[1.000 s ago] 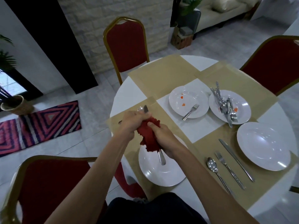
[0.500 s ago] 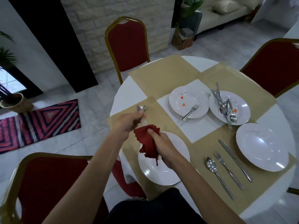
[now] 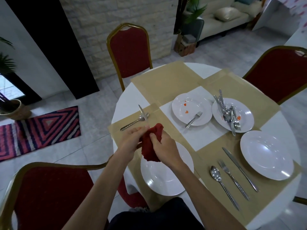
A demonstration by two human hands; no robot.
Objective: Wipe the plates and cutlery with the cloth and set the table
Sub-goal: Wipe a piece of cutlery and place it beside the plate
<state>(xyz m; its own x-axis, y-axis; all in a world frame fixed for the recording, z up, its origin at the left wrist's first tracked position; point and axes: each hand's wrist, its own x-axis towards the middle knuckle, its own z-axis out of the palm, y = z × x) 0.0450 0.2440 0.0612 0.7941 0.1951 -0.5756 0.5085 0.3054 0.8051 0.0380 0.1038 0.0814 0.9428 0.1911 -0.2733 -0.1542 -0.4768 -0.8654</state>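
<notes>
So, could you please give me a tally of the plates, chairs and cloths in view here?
White plates: 4
Red chairs: 3
Red cloth: 1
Total: 8

I see a red chair (image 3: 131, 53) before the stone wall (image 3: 116, 17). Left of that chair lie a striped rug (image 3: 38, 130) and woven basket (image 3: 15, 109); right of it, a potted plant (image 3: 194, 12) and cream sofa (image 3: 221, 22).
</notes>
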